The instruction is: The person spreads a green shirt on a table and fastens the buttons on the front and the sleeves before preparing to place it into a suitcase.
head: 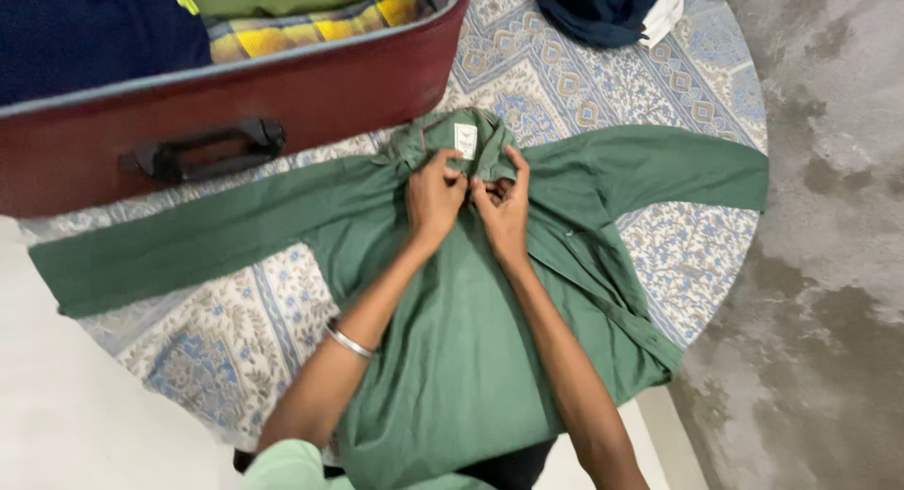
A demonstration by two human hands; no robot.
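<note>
A green long-sleeved shirt [452, 339] lies spread flat on a patterned blue and cream cloth [235, 330], sleeves stretched out to both sides and collar toward the suitcase. My left hand [433, 198] and my right hand [504, 208] meet just below the collar, where a small white label shows. Both hands pinch the shirt's front edges together at the top of the placket. A silver bangle sits on my left wrist.
An open maroon suitcase [282, 95] with a black handle lies at the top left, holding folded navy, green and yellow checked clothes. A dark blue garment [603, 10] is bundled at the top. Grey mottled floor [829, 264] runs along the right; a white surface is at lower left.
</note>
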